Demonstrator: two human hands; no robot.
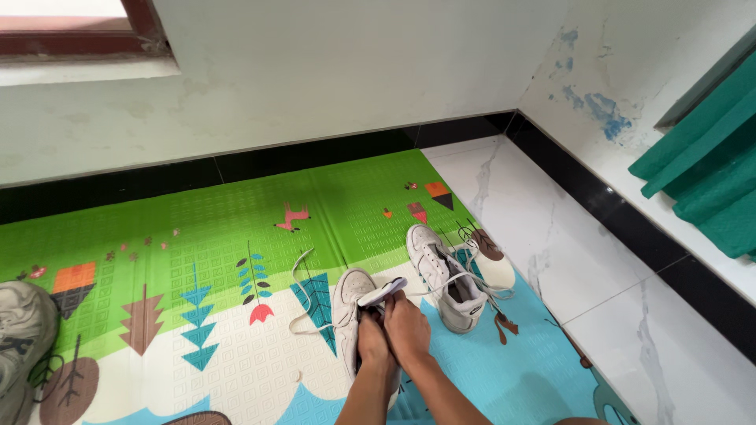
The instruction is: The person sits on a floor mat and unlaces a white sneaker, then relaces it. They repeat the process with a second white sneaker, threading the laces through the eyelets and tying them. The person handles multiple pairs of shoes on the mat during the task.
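On green mat [220,220], worn white sneaker [346,303], unlaced.

You have a white marble-look tiled floor [583,260] under everything, edged by a black skirting strip along the walls. Spread on it is a foam play mat [220,228] printed in green, cream and blue with trees and small animals. On the mat lie two white lace-up sneakers: one [346,303] near the middle, the other [445,275] just beside it. A worn grey shoe [22,327] rests at the mat's left edge.
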